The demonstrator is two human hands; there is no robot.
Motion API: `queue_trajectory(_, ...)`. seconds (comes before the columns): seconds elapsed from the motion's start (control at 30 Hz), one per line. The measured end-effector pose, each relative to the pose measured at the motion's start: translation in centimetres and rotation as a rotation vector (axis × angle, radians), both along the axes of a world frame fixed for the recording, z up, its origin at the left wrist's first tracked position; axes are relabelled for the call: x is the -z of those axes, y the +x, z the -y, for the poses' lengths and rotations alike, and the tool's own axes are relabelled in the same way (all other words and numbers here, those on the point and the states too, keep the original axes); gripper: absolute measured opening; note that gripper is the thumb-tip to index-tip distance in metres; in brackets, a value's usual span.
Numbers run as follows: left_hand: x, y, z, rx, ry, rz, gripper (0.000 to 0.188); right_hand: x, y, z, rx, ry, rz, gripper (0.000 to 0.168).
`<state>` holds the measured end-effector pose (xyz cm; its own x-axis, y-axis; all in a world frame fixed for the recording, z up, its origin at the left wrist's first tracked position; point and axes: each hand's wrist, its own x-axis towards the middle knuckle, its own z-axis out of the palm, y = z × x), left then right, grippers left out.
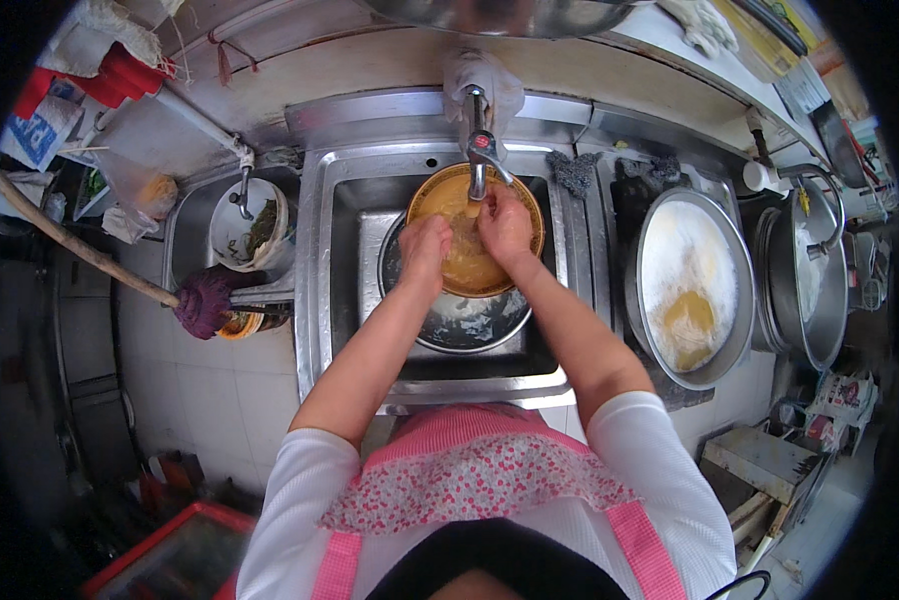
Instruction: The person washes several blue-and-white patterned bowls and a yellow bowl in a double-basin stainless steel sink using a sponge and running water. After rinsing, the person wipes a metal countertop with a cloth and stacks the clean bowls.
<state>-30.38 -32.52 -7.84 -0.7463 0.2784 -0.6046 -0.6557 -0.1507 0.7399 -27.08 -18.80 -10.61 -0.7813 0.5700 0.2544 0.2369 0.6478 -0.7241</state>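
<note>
A yellow-brown dish [479, 283] with a dark patterned rim is under the tap [477, 184], over a round metal basin [473, 349] in the stainless steel sink [359, 300]. My left hand [423, 247] is closed over the dish's left rim, fingertips inside it. Just below the spout, my right hand [508, 225] lies over the dish's right part with its fingers bent; whether it grips anything is hidden. Foam and liquid show in the basin. How far the basin bears the dish's weight I cannot tell.
Right of the sink stands a large metal basin [633, 300] of white suds, with a yellowish thing in it. Steel wool pads [573, 172] lie on the sink's edge. At left are a white bucket [224, 247] and a wooden-handled mop [89, 247]. A cloth [487, 75] wraps the tap's base.
</note>
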Motion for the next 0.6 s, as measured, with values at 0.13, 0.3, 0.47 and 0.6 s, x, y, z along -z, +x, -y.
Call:
queue_trajectory(0.13,1.2,-0.1,-0.4,-0.156,-0.012,-0.041,0.018,3.0,-1.7,3.1,-0.021,-1.699,0.031,0.012)
queue_trajectory(0.3,-2.7,-0.8,2.0,0.002,0.102,0.379,0.037,-2.0,1.2,5.5,-0.501,-2.495,0.115,0.023)
queue_trajectory(0.47,0.3,-2.4,2.9,0.324,0.38,0.387,0.037,-8.0,2.3,6.5,-0.33,-2.143,0.084,0.024)
queue_trajectory(0.6,-5.6,1.3,1.9,0.401,0.413,0.228,0.059,-4.7,2.9,5.4,-0.614,-1.859,0.22,0.025)
